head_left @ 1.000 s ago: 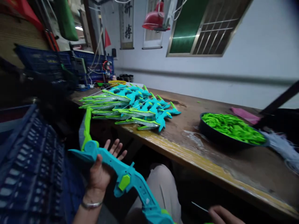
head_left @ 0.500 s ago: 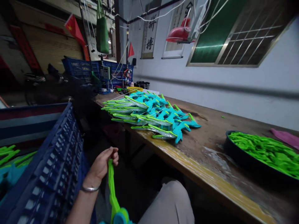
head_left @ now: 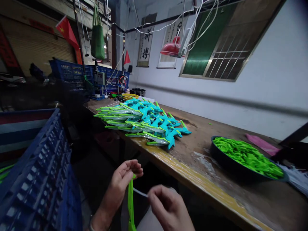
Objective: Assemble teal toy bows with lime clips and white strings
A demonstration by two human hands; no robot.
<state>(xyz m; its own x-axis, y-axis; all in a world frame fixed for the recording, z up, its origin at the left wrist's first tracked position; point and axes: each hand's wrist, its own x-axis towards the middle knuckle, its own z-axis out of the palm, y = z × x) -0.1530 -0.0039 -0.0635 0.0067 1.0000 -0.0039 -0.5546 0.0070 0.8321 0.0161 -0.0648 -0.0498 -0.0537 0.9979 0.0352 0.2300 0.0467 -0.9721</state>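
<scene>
My left hand (head_left: pixel 122 179) pinches the top tip of a green toy bow limb (head_left: pixel 130 205) that stands upright over my lap. My right hand (head_left: pixel 168 208) is closed on a thin white string (head_left: pixel 141 192) that runs to that tip. A pile of finished teal and green toy bows (head_left: pixel 141 122) lies on the wooden table (head_left: pixel 231 195) ahead of me, out of both hands' reach.
A dark round tray (head_left: pixel 223 162) full of small green plastic parts sits on the table at the right, with a pink cloth (head_left: pixel 262 144) behind it. A blue plastic crate (head_left: pixel 40 179) stands close at my left. More blue crates (head_left: pixel 72 72) and wiring fill the far end.
My right hand has come into view and taken the string at the bow's tip. The left hand with the bow's tip has shifted right and slightly down. The camera has swung a little.
</scene>
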